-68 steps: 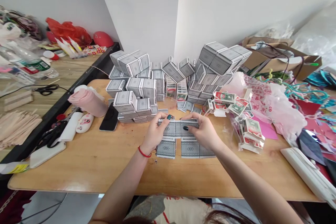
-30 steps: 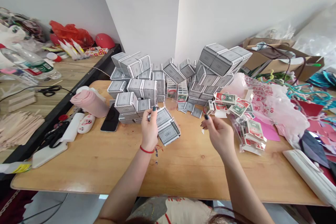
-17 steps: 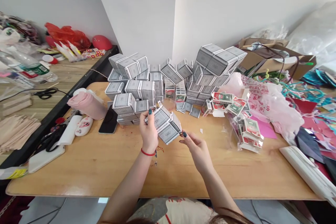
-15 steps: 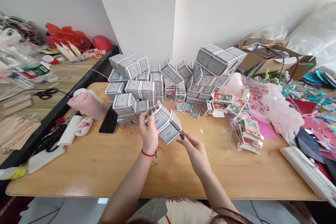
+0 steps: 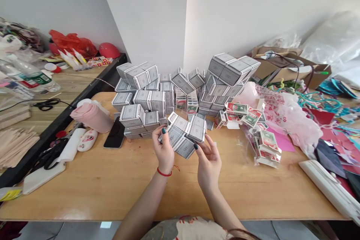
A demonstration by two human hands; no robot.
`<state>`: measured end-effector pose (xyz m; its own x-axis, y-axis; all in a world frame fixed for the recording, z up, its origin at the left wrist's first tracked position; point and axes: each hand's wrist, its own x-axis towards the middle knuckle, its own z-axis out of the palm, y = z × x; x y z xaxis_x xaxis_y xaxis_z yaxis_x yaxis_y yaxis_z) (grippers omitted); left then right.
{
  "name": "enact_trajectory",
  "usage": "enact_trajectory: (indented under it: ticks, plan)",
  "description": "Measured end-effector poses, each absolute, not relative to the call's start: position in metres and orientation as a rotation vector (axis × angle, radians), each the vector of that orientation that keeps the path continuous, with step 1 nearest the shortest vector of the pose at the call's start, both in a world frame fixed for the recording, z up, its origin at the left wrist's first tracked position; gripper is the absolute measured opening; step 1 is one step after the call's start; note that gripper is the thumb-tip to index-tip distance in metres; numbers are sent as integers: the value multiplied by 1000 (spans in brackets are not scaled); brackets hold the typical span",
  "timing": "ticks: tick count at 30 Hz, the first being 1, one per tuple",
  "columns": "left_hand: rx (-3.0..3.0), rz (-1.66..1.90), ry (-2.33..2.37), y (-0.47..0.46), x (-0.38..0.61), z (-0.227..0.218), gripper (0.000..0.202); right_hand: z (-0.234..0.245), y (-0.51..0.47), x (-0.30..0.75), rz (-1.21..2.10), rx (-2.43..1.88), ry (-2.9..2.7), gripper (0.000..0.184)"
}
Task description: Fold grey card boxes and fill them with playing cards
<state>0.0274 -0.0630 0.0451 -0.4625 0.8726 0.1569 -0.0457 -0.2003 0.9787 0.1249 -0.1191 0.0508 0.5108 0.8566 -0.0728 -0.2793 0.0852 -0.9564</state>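
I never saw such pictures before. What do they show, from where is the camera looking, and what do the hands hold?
There is no machine here, only a person's two bare hands. The camera is worn on the person's head and looks forward and down, so both arms enter from the bottom edge. The left hand, with a red bracelet at its wrist, and the right hand hold patterned grey card blocks over a wooden table. I cannot tell whether these blocks are joined. Beyond them stand stacks of similar blocks. A phone lies at picture left; small red-and-green boxes lie at picture right.
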Motion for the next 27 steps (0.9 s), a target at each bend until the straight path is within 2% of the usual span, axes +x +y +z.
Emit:
enact_trajectory:
  ticks: [8,23,27]
  plan:
    - [1009,1814,1347,-68,30,48,25,58,-113,122,816,-1236,-546,45]
    - [1026,1824,1382,-68,32,43,31,61,-115,124,835,-1225,-597,44]
    - [989,1761,1370,-70,32,35,31,56,-114,126,863,-1209,-611,39]
